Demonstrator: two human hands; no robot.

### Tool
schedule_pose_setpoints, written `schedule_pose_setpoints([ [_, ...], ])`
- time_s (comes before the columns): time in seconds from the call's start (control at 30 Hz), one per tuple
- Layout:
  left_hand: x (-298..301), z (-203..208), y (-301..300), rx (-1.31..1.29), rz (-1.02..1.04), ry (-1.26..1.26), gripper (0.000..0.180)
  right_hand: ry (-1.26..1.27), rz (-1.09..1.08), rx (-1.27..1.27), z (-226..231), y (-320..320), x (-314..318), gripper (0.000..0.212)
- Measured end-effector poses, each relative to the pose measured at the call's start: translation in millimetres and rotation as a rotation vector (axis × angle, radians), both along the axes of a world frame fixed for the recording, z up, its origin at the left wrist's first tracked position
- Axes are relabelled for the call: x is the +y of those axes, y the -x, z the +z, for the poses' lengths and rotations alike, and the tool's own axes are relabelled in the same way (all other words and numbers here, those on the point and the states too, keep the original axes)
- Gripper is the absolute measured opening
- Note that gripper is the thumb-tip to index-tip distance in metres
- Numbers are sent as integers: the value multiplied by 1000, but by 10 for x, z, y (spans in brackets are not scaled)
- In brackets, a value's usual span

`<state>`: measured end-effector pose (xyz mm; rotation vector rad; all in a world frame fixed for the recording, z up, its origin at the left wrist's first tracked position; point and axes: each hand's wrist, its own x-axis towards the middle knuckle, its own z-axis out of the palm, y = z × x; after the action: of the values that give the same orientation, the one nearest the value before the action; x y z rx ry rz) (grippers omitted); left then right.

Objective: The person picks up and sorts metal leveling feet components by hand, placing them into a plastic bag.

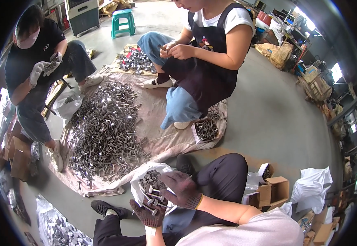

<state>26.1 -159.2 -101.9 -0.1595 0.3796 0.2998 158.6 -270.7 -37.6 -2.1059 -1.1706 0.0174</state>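
A white plastic bag (136, 183) of grey metal bolts stands between my legs with its mouth open. Several shiny bolts (155, 198) lie between my two gloved hands, over the bag's near side. My left hand (149, 215), in a dark knitted glove, is curled around the lower ends of these bolts. My right hand (181, 188), in a matching glove, lies against them from the right, its fingers stretched toward the bag's mouth. The right palm is hidden.
A large heap of bolts (104, 131) covers the cloth (158, 139) ahead. Two people sit around it, handling small parts. A small box of bolts (206, 130) stands at the cloth's right edge. Flat metal pieces (61, 229) lie lower left; cardboard boxes (277, 191) stand right.
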Motion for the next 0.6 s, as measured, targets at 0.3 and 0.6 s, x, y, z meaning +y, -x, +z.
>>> schedule_pose_setpoints([
  [0.3,-113,-4,-174,-41,-97,-197,89,255,121,99,-382,229,352,80],
  [0.6,-239,-1,-1,-21,61,-76,76,395,183,-84,-332,495,297,76],
])
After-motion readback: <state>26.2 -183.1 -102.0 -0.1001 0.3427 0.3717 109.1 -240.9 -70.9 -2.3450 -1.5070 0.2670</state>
